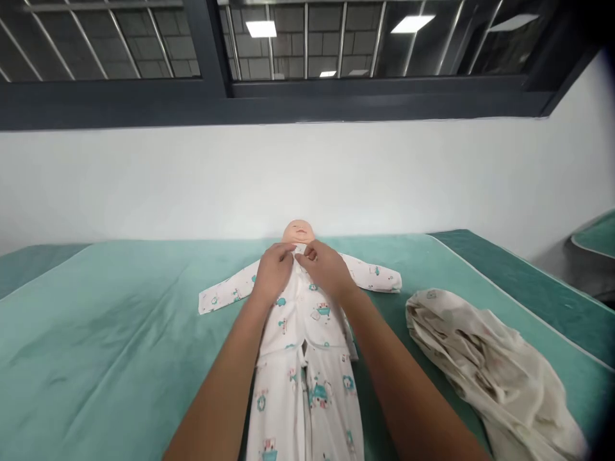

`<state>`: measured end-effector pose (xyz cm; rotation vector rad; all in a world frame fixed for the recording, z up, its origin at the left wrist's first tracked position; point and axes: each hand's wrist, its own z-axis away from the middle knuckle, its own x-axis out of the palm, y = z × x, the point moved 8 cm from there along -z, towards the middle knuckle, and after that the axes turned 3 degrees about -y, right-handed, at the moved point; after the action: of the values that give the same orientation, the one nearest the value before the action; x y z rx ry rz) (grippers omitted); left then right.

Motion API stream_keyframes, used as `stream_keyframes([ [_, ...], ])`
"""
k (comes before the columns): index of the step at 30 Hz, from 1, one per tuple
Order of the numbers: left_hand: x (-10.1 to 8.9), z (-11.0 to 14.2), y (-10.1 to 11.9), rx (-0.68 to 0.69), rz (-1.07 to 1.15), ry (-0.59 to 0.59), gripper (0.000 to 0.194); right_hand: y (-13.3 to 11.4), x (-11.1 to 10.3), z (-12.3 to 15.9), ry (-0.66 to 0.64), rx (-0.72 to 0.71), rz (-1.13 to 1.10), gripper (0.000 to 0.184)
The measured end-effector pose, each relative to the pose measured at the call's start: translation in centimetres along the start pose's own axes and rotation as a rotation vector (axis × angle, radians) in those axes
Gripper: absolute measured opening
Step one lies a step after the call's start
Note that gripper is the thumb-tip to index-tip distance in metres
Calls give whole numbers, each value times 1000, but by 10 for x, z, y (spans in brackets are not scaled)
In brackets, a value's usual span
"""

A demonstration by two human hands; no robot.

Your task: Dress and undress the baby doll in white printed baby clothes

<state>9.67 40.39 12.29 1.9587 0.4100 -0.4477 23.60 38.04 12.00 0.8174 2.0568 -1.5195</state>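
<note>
A baby doll lies on its back, its head near the wall. It wears a white pajama top with teal and pink prints, sleeves spread to both sides, and matching pajama pants below. At the neckline, my left hand pinches the top's front edge under the doll's chin. Close beside it, my right hand has thumb and fingers pressed together on the other side of the collar. Any fastener between the fingertips is too small to make out. Both forearms partly cover the top's sides.
A crumpled cream cloth lies to the right of the doll. Under everything spreads a green sheet with a darker border. Behind it rise a white wall and a dark-framed window with metal bars.
</note>
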Motion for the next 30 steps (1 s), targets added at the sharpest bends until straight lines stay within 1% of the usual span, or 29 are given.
stream_keyframes([
  [2, 3, -1, -2, 32, -15, -12, 32, 3, 7, -24, -64, 24, 84, 28],
  [4, 5, 0, -5, 37, -2, -12, 33, 3, 12, -37, -116, 22, 162, 28],
  [7, 5, 2, -11, 2, 37, -1, 33, 3, 17, -41, -158, -1, 230, 26],
  [11, 9, 1, -15, -29, 40, -29, 35, 1, 16, -39, -103, -47, 243, 22],
  [14, 12, 0, -14, -37, 20, -72, 40, 3, 14, -40, -115, -68, 191, 20],
  [19, 13, 2, -10, -31, -23, -101, 41, 9, 14, -39, -230, -84, -32, 26],
  [25, 13, 2, -9, -13, -21, -116, 42, 13, 8, -36, -183, -101, -107, 21],
  [30, 13, 2, -8, -10, -23, -113, 42, 17, 5, -35, -205, -108, -174, 18],
])
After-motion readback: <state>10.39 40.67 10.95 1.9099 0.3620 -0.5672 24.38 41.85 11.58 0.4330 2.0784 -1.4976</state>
